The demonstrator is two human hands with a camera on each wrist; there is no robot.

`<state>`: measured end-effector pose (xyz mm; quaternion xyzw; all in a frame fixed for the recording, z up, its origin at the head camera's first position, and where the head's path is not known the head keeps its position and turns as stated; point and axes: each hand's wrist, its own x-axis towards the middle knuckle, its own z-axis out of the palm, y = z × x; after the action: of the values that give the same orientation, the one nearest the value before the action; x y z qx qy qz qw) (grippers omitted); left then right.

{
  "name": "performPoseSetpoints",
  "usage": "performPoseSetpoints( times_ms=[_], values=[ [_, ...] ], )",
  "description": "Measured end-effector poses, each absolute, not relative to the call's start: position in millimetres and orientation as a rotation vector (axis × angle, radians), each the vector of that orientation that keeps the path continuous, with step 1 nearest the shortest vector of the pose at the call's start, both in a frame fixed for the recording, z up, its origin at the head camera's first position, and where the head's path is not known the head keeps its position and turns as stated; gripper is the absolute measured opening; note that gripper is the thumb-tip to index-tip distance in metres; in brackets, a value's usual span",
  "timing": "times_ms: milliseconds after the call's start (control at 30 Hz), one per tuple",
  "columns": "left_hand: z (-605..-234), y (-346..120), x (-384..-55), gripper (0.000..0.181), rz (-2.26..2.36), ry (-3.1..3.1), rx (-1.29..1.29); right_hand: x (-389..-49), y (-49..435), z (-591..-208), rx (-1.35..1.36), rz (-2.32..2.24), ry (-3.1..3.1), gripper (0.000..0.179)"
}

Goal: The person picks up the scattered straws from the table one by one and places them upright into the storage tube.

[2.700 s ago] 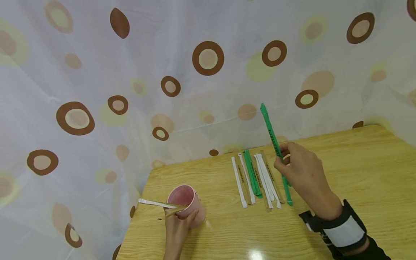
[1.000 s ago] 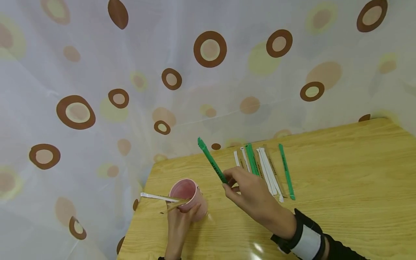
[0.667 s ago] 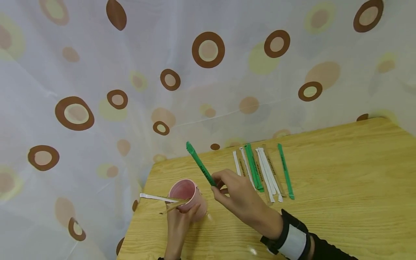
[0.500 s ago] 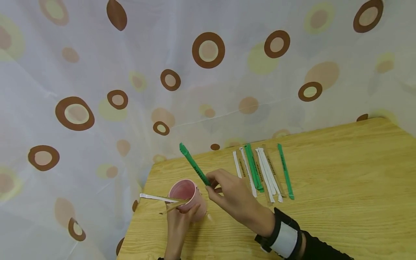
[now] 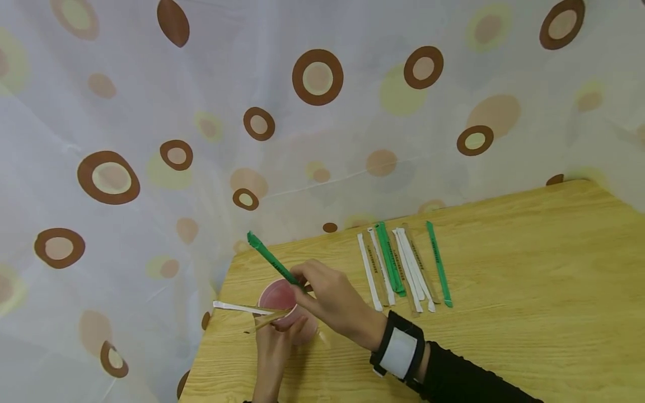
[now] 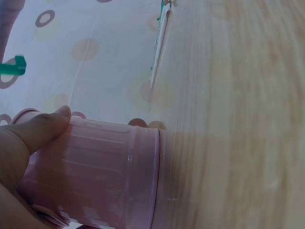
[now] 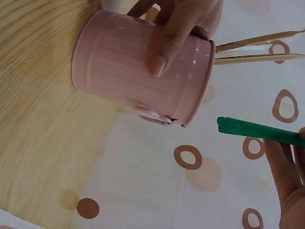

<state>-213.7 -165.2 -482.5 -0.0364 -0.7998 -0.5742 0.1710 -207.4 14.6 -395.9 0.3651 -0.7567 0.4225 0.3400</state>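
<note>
My left hand (image 5: 272, 347) grips a ribbed pink cup (image 7: 128, 57), its thumb lying along the cup's side in the right wrist view. A small side handle shows on the cup. Out of its mouth lean a white paper-wrapped straw (image 5: 237, 307) and brown wrapped straws (image 7: 262, 37). My right hand (image 5: 335, 296) pinches a green wrapped straw (image 5: 272, 260) near its lower end. In the head view this hand is just above the cup's right rim. The right wrist view shows the green straw's lower tip (image 7: 228, 125) outside the cup, apart from the rim.
Several white, brown and green wrapped straws (image 5: 389, 257) lie side by side near the table's back edge. One green straw (image 5: 438, 263) lies a little apart on their right. A patterned curtain (image 5: 322, 140) hangs behind and left of the wooden table (image 5: 529, 291).
My right hand has lifted a green straw from the right side of the row and carried it left to above the cup. The left hand still holds the cup in place.
</note>
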Motion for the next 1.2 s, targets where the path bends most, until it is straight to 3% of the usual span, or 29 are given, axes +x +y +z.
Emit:
performPoseSetpoints(
  times_ms=[533,1200],
  values=[
    [-484,-168,-217,0.074,-1.638,-2.222,-0.226,-230,-25,-416,0.981,1.057,-1.939,0.021],
    [-481,-168,-213,0.084,-1.615,-2.323,-0.140,-240,-31,-428,0.938,1.013,-2.193,0.020]
  ],
)
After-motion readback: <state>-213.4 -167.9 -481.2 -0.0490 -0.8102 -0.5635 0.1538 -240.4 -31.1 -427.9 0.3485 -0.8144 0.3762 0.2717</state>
